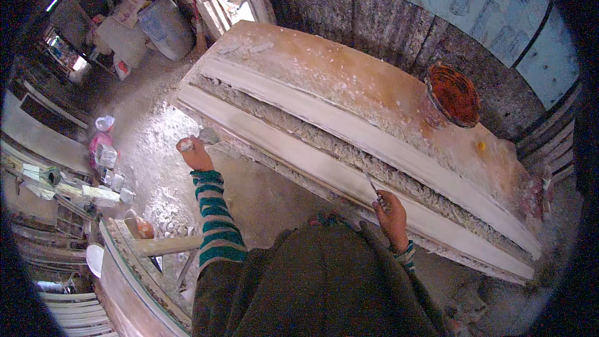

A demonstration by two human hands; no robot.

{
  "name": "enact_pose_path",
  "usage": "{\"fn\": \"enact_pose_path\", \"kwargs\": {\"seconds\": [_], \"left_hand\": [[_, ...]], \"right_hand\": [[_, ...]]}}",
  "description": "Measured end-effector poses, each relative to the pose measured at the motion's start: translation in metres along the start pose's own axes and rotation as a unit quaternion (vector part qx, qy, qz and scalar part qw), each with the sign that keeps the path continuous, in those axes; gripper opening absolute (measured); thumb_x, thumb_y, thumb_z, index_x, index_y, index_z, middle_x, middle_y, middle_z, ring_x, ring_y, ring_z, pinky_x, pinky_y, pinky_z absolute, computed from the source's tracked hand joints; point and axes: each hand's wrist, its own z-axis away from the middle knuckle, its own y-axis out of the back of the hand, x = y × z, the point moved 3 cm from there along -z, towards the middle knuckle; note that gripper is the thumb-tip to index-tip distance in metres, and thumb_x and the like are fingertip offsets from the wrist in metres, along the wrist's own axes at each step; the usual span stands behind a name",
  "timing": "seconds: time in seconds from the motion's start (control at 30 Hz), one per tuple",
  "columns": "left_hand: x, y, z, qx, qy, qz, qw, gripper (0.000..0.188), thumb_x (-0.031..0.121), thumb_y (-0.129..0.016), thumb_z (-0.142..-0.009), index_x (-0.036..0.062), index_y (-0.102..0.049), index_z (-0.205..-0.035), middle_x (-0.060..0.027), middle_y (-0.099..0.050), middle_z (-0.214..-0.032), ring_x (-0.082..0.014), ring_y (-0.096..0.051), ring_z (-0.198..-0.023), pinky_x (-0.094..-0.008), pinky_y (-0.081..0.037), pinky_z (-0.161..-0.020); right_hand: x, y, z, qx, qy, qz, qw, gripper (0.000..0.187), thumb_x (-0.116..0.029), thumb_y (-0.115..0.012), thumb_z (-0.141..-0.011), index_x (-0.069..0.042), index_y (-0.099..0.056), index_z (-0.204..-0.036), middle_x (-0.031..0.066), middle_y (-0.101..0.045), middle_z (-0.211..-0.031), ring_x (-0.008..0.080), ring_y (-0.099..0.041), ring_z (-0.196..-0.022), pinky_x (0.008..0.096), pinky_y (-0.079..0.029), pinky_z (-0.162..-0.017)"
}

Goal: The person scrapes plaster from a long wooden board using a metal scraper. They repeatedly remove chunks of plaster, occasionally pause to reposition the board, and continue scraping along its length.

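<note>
Across the workbench [337, 56] runs a long white plaster moulding [281, 143], with a second pale strip [349, 122] parallel behind it. A rough crumbly channel [312, 128] lies between the two. My right hand [392, 219] is closed around the handle of a slim metal tool [371, 182], whose tip is over the near strip at the channel's edge; whether it touches cannot be told. Out to the left, past the bench's near edge, my left hand [198, 157] is closed on a small trowel with a greyish flat blade [209, 136].
An orange-stained bucket or basket [454, 97] stands at the bench's far right. White powder [165, 143] covers the floor at left. A blue-grey barrel [165, 28] is at the back left, and a curved boat-like wooden frame [134, 281] at the lower left.
</note>
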Motion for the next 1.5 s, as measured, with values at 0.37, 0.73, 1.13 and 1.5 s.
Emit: {"fn": "enact_pose_path", "kwargs": {"seconds": [0.37,0.73,1.13,1.5], "left_hand": [[0.008,-0.033,0.186,-0.282,0.271,0.111,0.914,0.012,0.012,-0.053,-0.085,0.0054,-0.049,-0.094,-0.006,-0.052,-0.082,-0.0129,-0.052,-0.065,-0.0258,-0.046,-0.053],[-0.012,-0.018,-0.001,-0.071,0.046,0.091,0.992,0.016,0.016,-0.053,-0.088,0.0032,-0.044,-0.092,-0.007,-0.051,-0.08,-0.0139,-0.048,-0.062,-0.027,-0.044,-0.058],[-0.085,0.016,-0.087,-0.035,0.029,-0.043,0.998,0.021,0.015,-0.056,-0.087,0.0065,-0.041,-0.099,-0.006,-0.052,-0.081,-0.0125,-0.051,-0.068,-0.0251,-0.045,-0.061],[-0.128,0.073,-0.112,-0.148,0.111,0.042,0.982,0.015,0.009,-0.054,-0.086,0.0062,-0.042,-0.095,-0.0044,-0.049,-0.082,-0.0113,-0.049,-0.067,-0.024,-0.044,-0.059]], "right_hand": [[-0.017,-0.024,-0.025,-0.045,0.097,-0.007,0.994,0.029,-0.019,-0.061,-0.078,-0.009,-0.056,-0.106,0.0134,-0.059,-0.097,0.0297,-0.06,-0.084,0.0354,-0.048,-0.072],[-0.047,-0.07,-0.052,-0.173,0.065,0.01,0.983,0.034,-0.02,-0.059,-0.08,-0.011,-0.052,-0.112,0.0142,-0.059,-0.099,0.0304,-0.06,-0.085,0.0369,-0.049,-0.072],[-0.089,-0.225,-0.078,-0.251,0.049,-0.003,0.967,0.035,-0.031,-0.053,-0.085,-0.004,-0.052,-0.108,0.0188,-0.059,-0.1,0.0351,-0.056,-0.091,0.0408,-0.044,-0.08],[-0.172,-0.308,-0.109,-0.182,0.034,0.004,0.983,0.039,-0.037,-0.049,-0.086,-0.007,-0.051,-0.111,0.021,-0.058,-0.103,0.0375,-0.055,-0.095,0.0429,-0.043,-0.083]]}}
